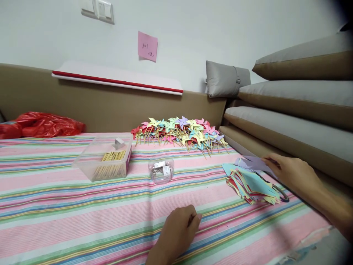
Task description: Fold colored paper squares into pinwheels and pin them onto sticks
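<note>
My right hand point(292, 171) pinches a sheet of purple paper point(252, 163) above a stack of coloured paper pieces point(255, 186) at the right. The pieces in the stack are blue, red, yellow and green, some with cut edges. A dark loop-shaped handle point(281, 193), probably of scissors, sticks out beside the stack, partly covered. Curled into a loose fist, my left hand point(179, 230) rests on the striped cloth point(110, 217) at the front middle, with no object showing in it.
Paper pinwheels on sticks point(182, 132) lie heaped at the back. A clear plastic box point(88, 162) holds wooden sticks; a small round container point(161, 171) holds small metal pieces. A red plastic bag point(49, 124) lies back left. Stacked cushions point(298, 121) line the right side.
</note>
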{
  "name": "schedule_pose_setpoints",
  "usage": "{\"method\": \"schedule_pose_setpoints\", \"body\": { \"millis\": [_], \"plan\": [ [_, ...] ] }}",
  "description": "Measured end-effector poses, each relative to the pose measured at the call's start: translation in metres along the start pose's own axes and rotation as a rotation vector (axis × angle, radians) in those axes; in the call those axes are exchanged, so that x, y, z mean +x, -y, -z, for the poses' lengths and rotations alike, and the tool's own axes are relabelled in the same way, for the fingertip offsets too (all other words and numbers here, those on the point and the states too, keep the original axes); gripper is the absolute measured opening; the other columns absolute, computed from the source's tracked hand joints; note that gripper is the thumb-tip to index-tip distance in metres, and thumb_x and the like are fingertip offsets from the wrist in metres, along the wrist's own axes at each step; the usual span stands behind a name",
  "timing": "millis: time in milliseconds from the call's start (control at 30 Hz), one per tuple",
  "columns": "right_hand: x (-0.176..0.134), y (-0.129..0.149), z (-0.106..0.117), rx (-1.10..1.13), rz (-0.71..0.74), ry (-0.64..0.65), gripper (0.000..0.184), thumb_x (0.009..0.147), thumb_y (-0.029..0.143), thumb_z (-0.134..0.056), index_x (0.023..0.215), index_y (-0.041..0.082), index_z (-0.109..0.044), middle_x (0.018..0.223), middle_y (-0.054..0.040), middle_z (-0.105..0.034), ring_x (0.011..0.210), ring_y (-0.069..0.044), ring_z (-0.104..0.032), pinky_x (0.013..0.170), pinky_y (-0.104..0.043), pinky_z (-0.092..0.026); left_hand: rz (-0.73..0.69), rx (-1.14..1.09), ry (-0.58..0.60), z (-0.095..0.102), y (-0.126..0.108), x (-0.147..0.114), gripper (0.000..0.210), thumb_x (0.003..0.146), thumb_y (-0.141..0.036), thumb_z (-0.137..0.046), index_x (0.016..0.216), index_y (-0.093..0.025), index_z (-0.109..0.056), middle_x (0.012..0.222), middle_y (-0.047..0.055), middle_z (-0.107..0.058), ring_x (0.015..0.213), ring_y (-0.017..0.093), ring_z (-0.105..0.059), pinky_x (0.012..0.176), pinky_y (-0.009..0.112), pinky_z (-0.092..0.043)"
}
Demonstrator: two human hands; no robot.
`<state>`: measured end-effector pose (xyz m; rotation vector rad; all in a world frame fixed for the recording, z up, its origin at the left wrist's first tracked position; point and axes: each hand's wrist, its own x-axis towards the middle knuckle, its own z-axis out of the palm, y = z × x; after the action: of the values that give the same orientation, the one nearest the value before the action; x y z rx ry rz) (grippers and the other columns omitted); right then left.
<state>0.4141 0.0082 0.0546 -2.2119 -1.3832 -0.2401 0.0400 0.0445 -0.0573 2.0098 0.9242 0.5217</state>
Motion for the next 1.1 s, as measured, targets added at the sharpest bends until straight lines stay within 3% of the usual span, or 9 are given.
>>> {"method": "schedule_pose_setpoints", "body": {
  "millis": [133, 267, 367, 433, 533, 633, 933, 1033, 1100],
  "plan": [
    [-0.029, 0.072, -0.003, 0.475, 0.014, 0.009, 0.042, 0.078, 0.066, -0.058, 0.09, 0.027, -0.067, 0.09, -0.0092, -0.071, 0.082, -0.03, -0.063, 0.076, -0.042, -0.048, 0.018, -0.228, -0.138, 0.005, -0.004, 0.007, 0.03, 0.099, -0.048, -0.046, 0.098, -0.021, -0.058, 0.095, 0.007, -0.069, 0.089, 0.022, -0.063, 0.076, 0.031, -0.046],
    [-0.059, 0.149, -0.041, 0.946, -0.033, 0.229, 0.041, 0.083, 0.066, -0.059, 0.092, 0.026, -0.063, 0.089, -0.0031, -0.068, 0.08, -0.021, -0.064, 0.069, -0.031, -0.053, 0.084, -0.725, -0.349, 0.018, -0.002, 0.013, 0.06, 0.091, -0.065, -0.053, 0.13, -0.019, -0.053, 0.141, 0.017, -0.058, 0.124, 0.03, -0.057, 0.095, 0.039, -0.048],
    [-0.073, 0.189, -0.07, 1.196, -0.08, 0.419, 0.04, 0.079, 0.062, -0.069, 0.086, 0.023, -0.063, 0.084, -0.0012, -0.064, 0.076, -0.018, -0.061, 0.067, -0.028, -0.054, 0.061, -1.009, -0.396, 0.032, 0.0, 0.008, 0.076, 0.084, -0.075, -0.056, 0.133, -0.017, -0.055, 0.137, 0.017, -0.064, 0.119, 0.033, -0.061, 0.094, 0.041, -0.05],
    [-0.081, 0.204, -0.083, 1.301, -0.115, 0.535, 0.039, 0.079, 0.059, -0.073, 0.083, 0.021, -0.063, 0.079, -0.0003, -0.062, 0.071, -0.015, -0.058, 0.066, -0.027, -0.053, 0.055, -1.066, -0.397, 0.039, 0.0, 0.002, 0.067, 0.083, -0.067, -0.065, 0.128, -0.017, -0.062, 0.127, 0.015, -0.071, 0.114, 0.032, -0.064, 0.093, 0.039, -0.051],
    [-0.091, 0.212, -0.098, 1.391, -0.169, 0.652, 0.035, 0.083, 0.054, -0.073, 0.084, 0.019, -0.064, 0.078, 0.0004, -0.061, 0.069, -0.013, -0.056, 0.065, -0.024, -0.051, 0.174, -0.998, -0.435, 0.043, 0.001, -0.004, 0.047, 0.08, -0.05, -0.078, 0.109, -0.013, -0.074, 0.108, 0.012, -0.078, 0.102, 0.028, -0.066, 0.087, 0.034, -0.051],
    [-0.102, 0.212, -0.107, 1.438, -0.227, 0.693, 0.032, 0.088, 0.051, -0.07, 0.091, 0.02, -0.066, 0.084, -0.0003, -0.065, 0.073, -0.013, -0.058, 0.068, -0.024, -0.052, 0.289, -0.973, -0.54, 0.039, 0.006, -0.002, 0.039, 0.078, -0.047, -0.081, 0.098, -0.013, -0.076, 0.094, 0.009, -0.078, 0.087, 0.023, -0.065, 0.077, 0.032, -0.051],
    [-0.114, 0.195, -0.116, 1.303, -0.198, 0.653, 0.046, 0.083, 0.043, -0.077, 0.12, 0.025, -0.058, 0.1, -0.0035, -0.072, 0.079, -0.016, -0.067, 0.077, -0.032, -0.057, 0.322, -0.98, -0.572, 0.041, 0.007, -0.005, 0.038, 0.079, -0.045, -0.081, 0.101, -0.014, -0.079, 0.097, 0.009, -0.079, 0.089, 0.024, -0.067, 0.078, 0.031, -0.052],
    [-0.119, 0.19, -0.115, 1.237, -0.048, 0.576, 0.045, 0.091, 0.036, -0.065, 0.132, 0.032, -0.047, 0.126, -0.0067, -0.063, 0.093, -0.019, -0.069, 0.087, -0.04, -0.058, 0.322, -0.974, -0.62, 0.043, 0.006, -0.007, 0.037, 0.079, -0.045, -0.081, 0.101, -0.014, -0.08, 0.099, 0.01, -0.08, 0.088, 0.023, -0.068, 0.078, 0.031, -0.053],
    [-0.124, 0.188, -0.115, 1.062, 0.172, 0.475, 0.04, 0.093, 0.027, -0.059, 0.13, 0.037, -0.048, 0.151, -0.0067, -0.043, 0.119, -0.024, -0.062, 0.099, -0.046, -0.053, 0.322, -0.987, -0.655, 0.043, 0.007, -0.006, 0.037, 0.079, -0.044, -0.08, 0.1, -0.014, -0.08, 0.097, 0.009, -0.08, 0.084, 0.022, -0.067, 0.074, 0.029, -0.053]
  ]
}}
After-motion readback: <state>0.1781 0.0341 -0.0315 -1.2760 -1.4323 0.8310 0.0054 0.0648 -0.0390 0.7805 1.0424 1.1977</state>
